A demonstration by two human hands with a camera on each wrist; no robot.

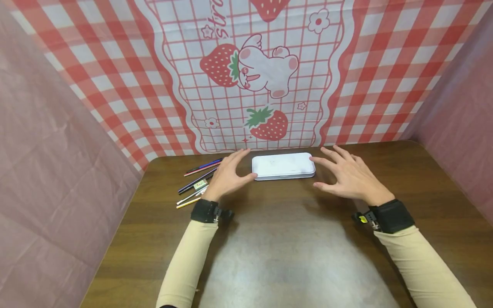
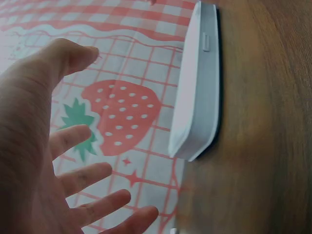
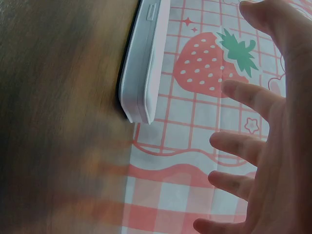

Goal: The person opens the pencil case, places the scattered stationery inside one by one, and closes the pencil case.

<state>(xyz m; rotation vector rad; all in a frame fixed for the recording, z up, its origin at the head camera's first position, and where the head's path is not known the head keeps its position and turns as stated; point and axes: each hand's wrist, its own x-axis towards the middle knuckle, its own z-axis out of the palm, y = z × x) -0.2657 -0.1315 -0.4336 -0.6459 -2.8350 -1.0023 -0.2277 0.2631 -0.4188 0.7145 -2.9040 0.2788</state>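
Note:
A white pencil case [image 1: 284, 166] with rounded corners lies closed near the back of the table, a small latch showing on its front side in both wrist views. My left hand [image 1: 227, 176] hovers at its left end, fingers spread and thumb overlapping the front left corner in the head view. On the other side, my right hand [image 1: 348, 174] is held with fingers apart, the index fingertip close by the case's right end. In the wrist views, both the left hand [image 2: 63, 161] and the right hand [image 3: 265, 131] have nothing between the fingers and stand off from the case.
Left of the left hand lie several pens and pencils [image 1: 192, 185] and a small green-and-white eraser [image 1: 200, 185], partly hidden by that hand. A strawberry-print cloth [image 1: 265, 77] hangs right behind the brown wooden table [image 1: 285, 239]. Pink cloth [image 1: 57, 162] flanks both sides.

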